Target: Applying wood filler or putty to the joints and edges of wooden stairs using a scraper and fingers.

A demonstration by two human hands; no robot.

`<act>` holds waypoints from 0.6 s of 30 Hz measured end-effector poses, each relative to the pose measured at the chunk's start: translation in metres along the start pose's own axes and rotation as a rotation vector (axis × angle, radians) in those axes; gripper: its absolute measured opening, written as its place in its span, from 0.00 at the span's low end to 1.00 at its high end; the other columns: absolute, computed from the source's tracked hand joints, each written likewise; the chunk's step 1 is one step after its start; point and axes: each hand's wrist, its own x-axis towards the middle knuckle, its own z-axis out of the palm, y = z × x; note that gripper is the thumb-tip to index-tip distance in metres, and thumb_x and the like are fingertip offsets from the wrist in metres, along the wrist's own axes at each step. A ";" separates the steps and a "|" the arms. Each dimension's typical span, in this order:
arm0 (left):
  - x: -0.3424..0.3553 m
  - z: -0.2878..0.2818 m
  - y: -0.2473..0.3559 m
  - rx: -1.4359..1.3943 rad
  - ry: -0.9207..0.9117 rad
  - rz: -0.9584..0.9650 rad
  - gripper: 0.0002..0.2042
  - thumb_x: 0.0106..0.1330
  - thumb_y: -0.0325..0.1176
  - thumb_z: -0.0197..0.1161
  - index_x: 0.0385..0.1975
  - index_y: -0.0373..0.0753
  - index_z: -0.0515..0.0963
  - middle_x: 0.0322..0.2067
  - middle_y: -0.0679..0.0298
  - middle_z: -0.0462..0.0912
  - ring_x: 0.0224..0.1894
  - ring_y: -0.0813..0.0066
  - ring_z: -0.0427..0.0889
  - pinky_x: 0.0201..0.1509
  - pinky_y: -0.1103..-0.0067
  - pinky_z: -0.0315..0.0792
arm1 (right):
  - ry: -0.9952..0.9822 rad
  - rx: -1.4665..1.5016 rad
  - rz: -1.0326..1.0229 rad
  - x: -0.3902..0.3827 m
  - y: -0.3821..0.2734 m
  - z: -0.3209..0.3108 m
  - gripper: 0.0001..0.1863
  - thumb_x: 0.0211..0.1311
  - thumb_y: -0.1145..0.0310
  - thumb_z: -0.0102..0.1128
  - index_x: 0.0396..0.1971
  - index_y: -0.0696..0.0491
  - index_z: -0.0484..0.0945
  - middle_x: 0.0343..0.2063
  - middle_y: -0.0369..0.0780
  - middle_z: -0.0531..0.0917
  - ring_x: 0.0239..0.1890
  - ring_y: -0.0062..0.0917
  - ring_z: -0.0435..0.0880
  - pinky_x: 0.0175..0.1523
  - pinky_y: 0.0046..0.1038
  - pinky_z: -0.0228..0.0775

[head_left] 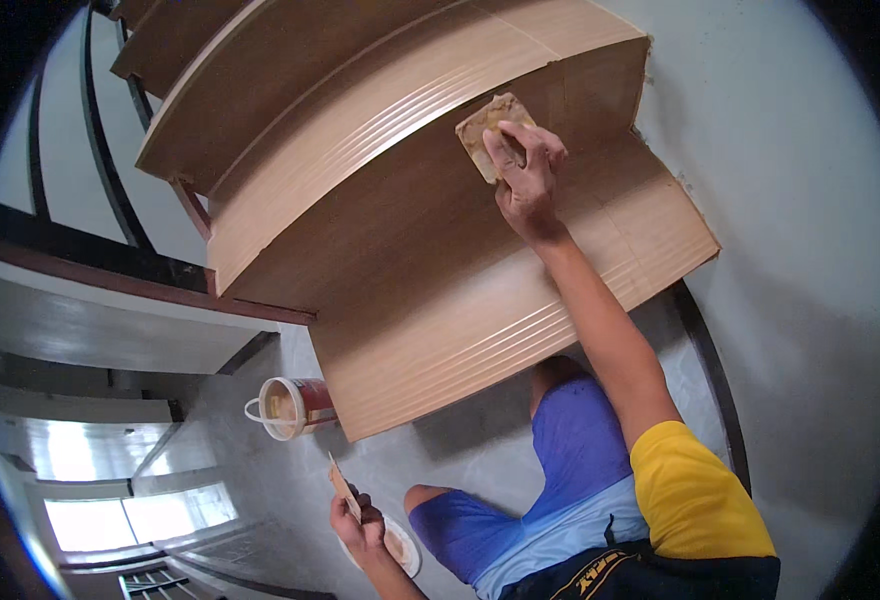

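Note:
My right hand point(532, 178) is closed on a flat square spreader point(478, 128) smeared with tan paste. It is up at the wood-look riser point(415, 205), just below the nosing of the upper stair tread point(400, 110); I cannot tell whether it touches. Low at the left, my left hand point(362, 524) grips a thin flat spreader point(344, 488), tilted upward, with tan paste on its face. Beneath that hand a round white lid point(409, 562) bearing tan paste is partly hidden. The lower tread point(440, 365) with its grooved edge lies between my hands.
A white bucket point(295, 410) with a handle and tan material inside stands on the grey floor by the lower tread's left end. Dark metal railing point(95, 260) runs along the left of the stairs. A pale wall point(790, 180) borders them on the right.

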 end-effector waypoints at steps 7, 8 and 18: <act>0.007 0.014 -0.003 -0.017 -0.074 -0.096 0.10 0.64 0.30 0.46 0.40 0.39 0.74 0.28 0.68 0.79 0.18 0.81 0.72 0.11 0.90 0.63 | 0.072 -0.114 -0.031 -0.008 0.017 0.038 0.11 0.51 0.71 0.65 0.36 0.44 0.85 0.46 0.30 0.75 0.47 0.27 0.68 0.52 0.32 0.57; 0.005 0.016 -0.003 -0.022 -0.131 -0.113 0.11 0.64 0.30 0.46 0.41 0.40 0.74 0.29 0.68 0.79 0.18 0.81 0.72 0.11 0.90 0.63 | 0.053 -0.135 -0.025 -0.010 0.013 0.035 0.12 0.51 0.72 0.65 0.38 0.44 0.84 0.46 0.29 0.75 0.47 0.27 0.68 0.51 0.32 0.57; 0.008 0.023 -0.010 -0.042 -0.152 -0.160 0.13 0.64 0.33 0.45 0.43 0.38 0.74 0.33 0.66 0.82 0.18 0.81 0.71 0.13 0.88 0.66 | 0.031 -0.181 -0.040 -0.002 0.021 0.031 0.17 0.52 0.71 0.61 0.44 0.44 0.82 0.46 0.29 0.75 0.45 0.25 0.68 0.51 0.32 0.55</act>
